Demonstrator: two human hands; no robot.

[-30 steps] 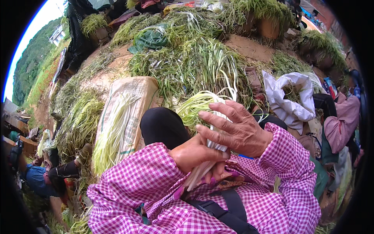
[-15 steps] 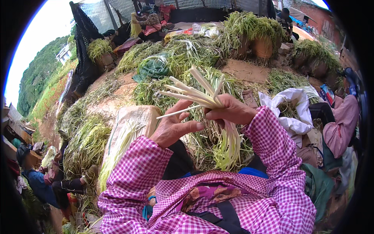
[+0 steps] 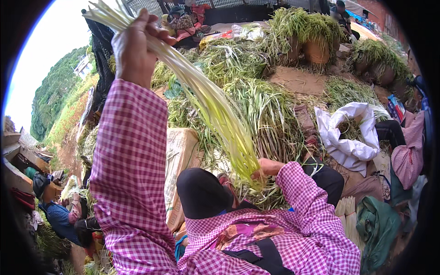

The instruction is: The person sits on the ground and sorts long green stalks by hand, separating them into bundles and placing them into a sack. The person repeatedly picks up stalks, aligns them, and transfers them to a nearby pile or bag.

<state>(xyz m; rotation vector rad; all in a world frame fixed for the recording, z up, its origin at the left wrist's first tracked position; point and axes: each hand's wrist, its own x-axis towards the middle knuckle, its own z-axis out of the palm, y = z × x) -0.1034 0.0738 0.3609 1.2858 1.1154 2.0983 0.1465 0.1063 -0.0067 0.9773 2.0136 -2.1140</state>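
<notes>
A bunch of long leafy stalks (image 3: pixel 220 114), white at one end and yellow-green at the other, stretches slantwise in front of me. High at the upper left, my left hand (image 3: pixel 135 50) is closed round its white stem end, and the stem tips stick out beyond the fist. The leafy end hangs down to my right hand (image 3: pixel 269 167), whose fingers are wrapped round the leaf tips just above my lap; some of those fingers are hidden by the leaves. Behind the bunch lies a heap of uncut green stalks (image 3: pixel 266 105).
An open white sack (image 3: pixel 350 153) stands at the right, near a green cloth (image 3: pixel 378 224) and pale trimmed stalks (image 3: pixel 350 215). A printed pale sack (image 3: pixel 181 160) is by my left knee. Co-workers sit at the left (image 3: pixel 59 215), right and back, among leafy heaps.
My left hand has risen to the upper left and now grips the stem end. My right hand has moved down from the stems to the leaf tips, and the bunch is stretched between them.
</notes>
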